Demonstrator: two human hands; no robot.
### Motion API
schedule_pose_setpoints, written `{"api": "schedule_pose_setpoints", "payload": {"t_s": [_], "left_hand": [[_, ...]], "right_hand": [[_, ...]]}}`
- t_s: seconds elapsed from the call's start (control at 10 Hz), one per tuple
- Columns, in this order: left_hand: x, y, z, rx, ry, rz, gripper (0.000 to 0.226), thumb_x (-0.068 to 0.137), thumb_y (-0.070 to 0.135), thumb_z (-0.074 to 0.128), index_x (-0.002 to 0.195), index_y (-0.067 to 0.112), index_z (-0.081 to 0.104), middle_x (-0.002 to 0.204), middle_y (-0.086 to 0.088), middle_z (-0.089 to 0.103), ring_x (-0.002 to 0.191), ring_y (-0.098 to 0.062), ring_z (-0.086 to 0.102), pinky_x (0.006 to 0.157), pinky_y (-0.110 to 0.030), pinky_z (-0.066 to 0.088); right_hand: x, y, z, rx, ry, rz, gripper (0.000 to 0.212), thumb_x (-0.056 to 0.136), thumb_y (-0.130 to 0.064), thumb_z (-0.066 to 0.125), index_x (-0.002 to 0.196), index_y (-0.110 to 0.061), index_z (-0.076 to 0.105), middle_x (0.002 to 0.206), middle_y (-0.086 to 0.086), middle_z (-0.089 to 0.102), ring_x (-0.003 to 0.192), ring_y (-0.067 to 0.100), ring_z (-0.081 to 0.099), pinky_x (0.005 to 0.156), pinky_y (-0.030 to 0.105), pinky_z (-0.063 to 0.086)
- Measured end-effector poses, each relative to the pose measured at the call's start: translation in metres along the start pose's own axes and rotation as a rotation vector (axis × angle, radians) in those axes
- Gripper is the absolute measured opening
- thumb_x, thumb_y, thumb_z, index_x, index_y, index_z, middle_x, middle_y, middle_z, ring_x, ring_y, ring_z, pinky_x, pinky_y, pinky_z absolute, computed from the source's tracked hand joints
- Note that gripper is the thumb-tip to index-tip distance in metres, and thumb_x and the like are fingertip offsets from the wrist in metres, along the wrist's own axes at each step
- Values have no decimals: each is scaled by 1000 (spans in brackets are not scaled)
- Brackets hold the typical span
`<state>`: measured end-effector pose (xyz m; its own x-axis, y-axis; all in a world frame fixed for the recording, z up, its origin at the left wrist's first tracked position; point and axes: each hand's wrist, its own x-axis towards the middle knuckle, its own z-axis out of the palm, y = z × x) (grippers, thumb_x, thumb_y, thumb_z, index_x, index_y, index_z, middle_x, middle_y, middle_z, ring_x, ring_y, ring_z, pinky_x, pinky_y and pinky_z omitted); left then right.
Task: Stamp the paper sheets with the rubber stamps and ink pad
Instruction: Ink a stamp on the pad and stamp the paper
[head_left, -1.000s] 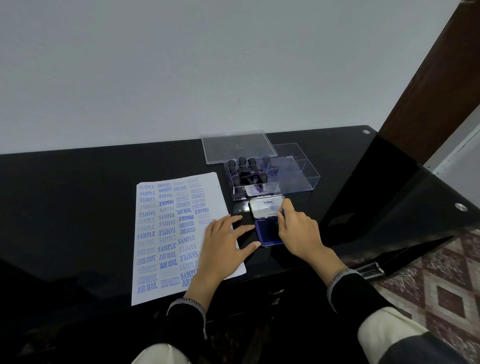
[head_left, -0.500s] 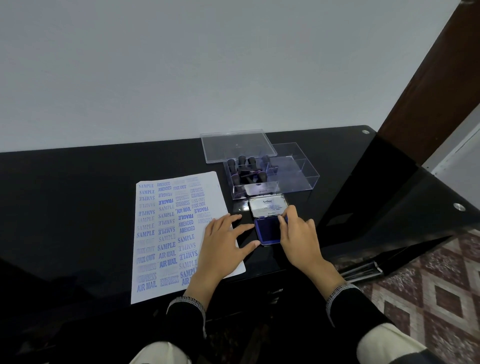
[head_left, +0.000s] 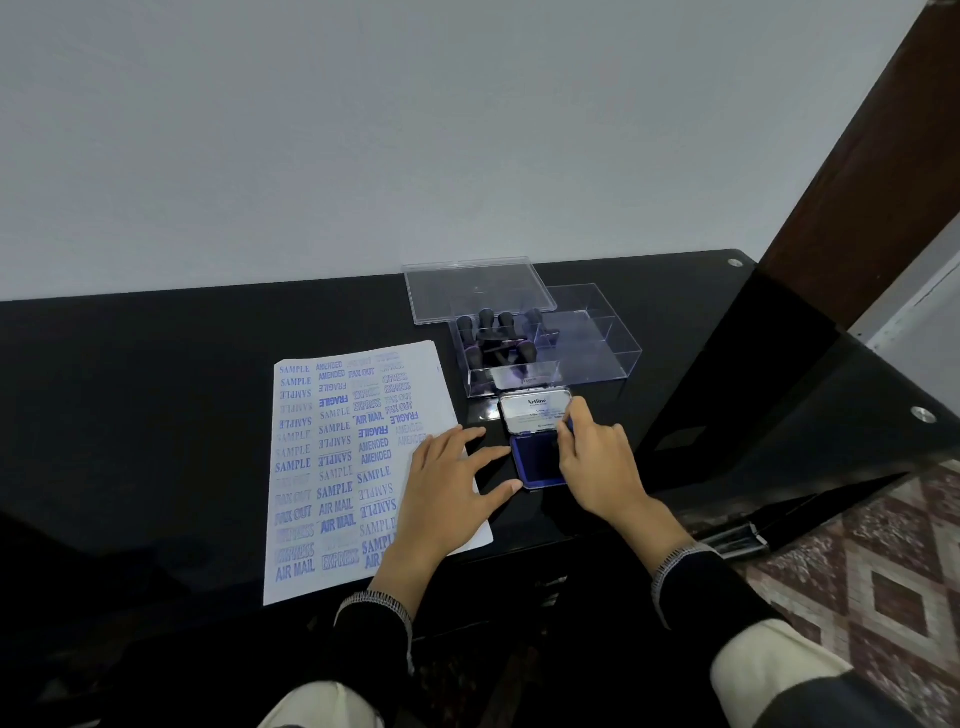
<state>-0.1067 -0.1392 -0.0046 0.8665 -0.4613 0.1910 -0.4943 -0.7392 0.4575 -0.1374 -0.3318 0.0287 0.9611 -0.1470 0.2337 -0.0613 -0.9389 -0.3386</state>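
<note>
A white paper sheet (head_left: 332, 467) covered with blue stamp prints lies on the black table. My left hand (head_left: 447, 493) rests flat on its right edge with fingers spread, the thumb reaching toward the ink pad. The blue ink pad (head_left: 535, 462) lies open just right of the sheet, its silver lid (head_left: 530, 413) folded back behind it. My right hand (head_left: 597, 462) is at the pad's right side, index finger and thumb pinching the lid's right edge. Several black rubber stamps (head_left: 496, 338) stand in a clear plastic box (head_left: 597, 358) behind the pad.
The box's clear lid (head_left: 475, 288) lies behind it near the wall. The glass table's right edge (head_left: 857, 499) drops to a patterned floor (head_left: 883, 571). A dark wooden door frame (head_left: 872, 171) stands at the right.
My right hand has shifted slightly at the lid's right edge. My left hand, the sheet and the box have not moved.
</note>
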Motion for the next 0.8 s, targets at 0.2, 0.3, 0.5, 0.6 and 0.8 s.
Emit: {"api": "schedule_pose_setpoints", "payload": {"t_s": [0.2,0.3,0.5,0.6,0.8], "left_hand": [[0,0,-1,5,-1,1,49,87,68,45,130,47,51,146,16,36,137,-6,23,117,-32,5],[0,1,-1,-3,5,0,48,87,67,46,130,47,52,146,16,37,137,-6,24,116,-32,5],[-1,1,-1,1,0,6,46,90,65,43,132,46,50,147,15,35,139,-7,22,117,-31,2],[0,1,0,-43,13,13,36,97,50,44,130,41,54,145,13,40,138,-9,27,117,-31,4],[-3,0,-21,-481,322,-180,23,98,10,50,108,20,68,113,7,61,105,-6,55,98,-25,44]], "right_hand": [[21,-2,-10,18,-160,32,13,100,-20,39,90,-16,33,62,-5,43,59,24,43,61,34,28],[30,-2,-11,25,-223,87,12,100,-22,38,91,-15,36,73,4,50,69,31,48,61,36,33],[22,-1,-8,24,-144,23,13,101,-22,39,90,-17,33,62,-3,46,58,27,45,60,34,28],[8,0,-6,12,-73,-11,13,102,-21,37,91,-19,30,57,-8,44,48,19,38,63,35,27],[-8,-1,-1,49,-7,21,12,102,-20,36,91,-18,32,54,-11,42,45,9,36,66,35,30]]}}
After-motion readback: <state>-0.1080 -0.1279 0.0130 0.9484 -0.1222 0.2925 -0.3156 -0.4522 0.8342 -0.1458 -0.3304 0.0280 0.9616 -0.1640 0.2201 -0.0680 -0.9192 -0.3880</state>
